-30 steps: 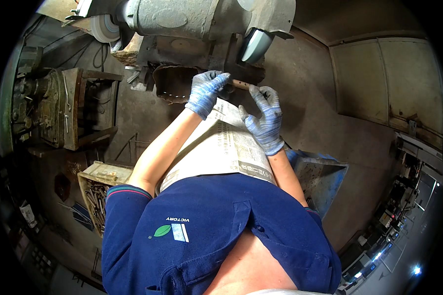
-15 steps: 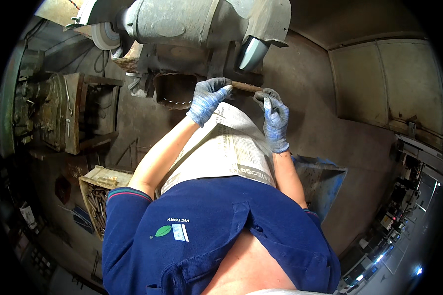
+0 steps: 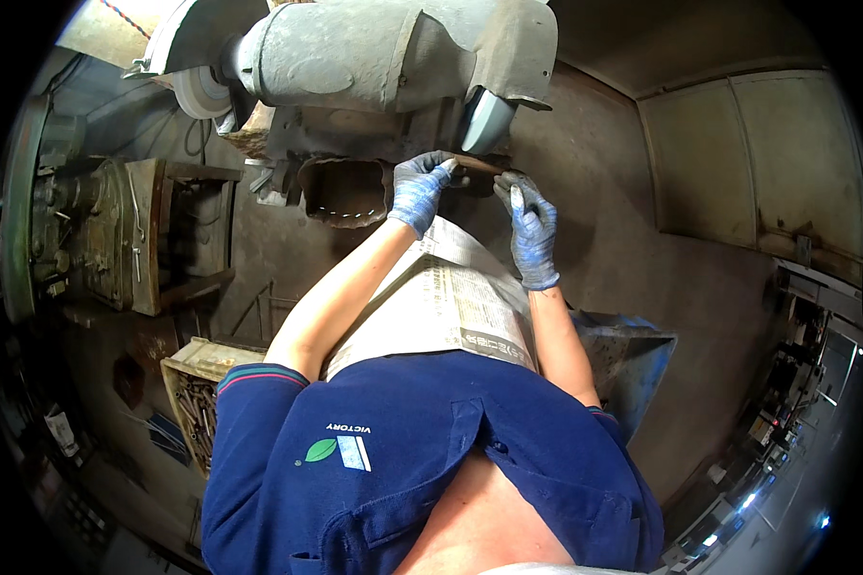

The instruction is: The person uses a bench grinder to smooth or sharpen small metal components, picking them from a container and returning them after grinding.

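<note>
we are clamping both gloved hands, left hand and right hand, on a stiff, likely heavy metal bar, gripping its ends at the grinder.

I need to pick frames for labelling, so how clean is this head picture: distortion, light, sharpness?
Head view: strong fisheye, wall panels bend near the black rim. Light falls from upper left onto the bench grinder; the floor sides are dim. Left hand, right hand and the brown metal piece look reasonably sharp.
</note>
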`<state>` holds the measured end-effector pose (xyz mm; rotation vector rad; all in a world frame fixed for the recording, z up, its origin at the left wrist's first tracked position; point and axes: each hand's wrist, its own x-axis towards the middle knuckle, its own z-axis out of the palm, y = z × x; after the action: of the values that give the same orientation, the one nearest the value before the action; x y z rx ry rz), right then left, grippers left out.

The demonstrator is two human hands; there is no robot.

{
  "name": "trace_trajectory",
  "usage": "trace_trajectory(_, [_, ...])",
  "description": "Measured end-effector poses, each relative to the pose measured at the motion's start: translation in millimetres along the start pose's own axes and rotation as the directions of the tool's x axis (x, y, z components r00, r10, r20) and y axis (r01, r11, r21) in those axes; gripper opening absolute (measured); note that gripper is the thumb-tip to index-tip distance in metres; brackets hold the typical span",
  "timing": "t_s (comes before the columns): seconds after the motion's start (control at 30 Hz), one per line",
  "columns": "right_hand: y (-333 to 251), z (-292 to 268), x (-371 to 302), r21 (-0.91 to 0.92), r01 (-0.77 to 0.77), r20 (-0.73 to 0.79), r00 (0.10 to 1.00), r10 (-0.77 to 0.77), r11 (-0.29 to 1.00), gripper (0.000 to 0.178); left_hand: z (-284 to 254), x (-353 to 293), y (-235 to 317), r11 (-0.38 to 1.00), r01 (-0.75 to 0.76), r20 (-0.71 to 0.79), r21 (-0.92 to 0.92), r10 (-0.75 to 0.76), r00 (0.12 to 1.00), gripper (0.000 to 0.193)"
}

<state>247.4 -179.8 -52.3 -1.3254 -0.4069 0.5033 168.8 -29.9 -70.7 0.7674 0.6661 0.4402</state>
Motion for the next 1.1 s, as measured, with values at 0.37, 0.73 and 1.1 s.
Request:
trace_trajectory(0.37, [10, -5, 2, -0.006, -0.088, -0.022, 0.996, 0.088, 0.996, 0.029, -2, 14, -8, 1.000, -0.002, -0.007, 0.031, 0.002, 1.000, 0.009])
trace_trajectory(0.73, [30, 31, 9, 0.078, -0.077, 0.064, 0.995, 0.072, 0.994, 0.030, -38, 24, 13, 0.999, 0.028, -0.101, 0.016, -0.027, 0.995, 0.007])
trace_trajectory(1.1, [25, -1, 12, 0.047, -0.152, -0.023, 0.988, 0.153, 0.987, 0.033, -9, 25, -2, 0.993, 0.041, -0.052, 0.111, -0.035, 0.998, 0.004])
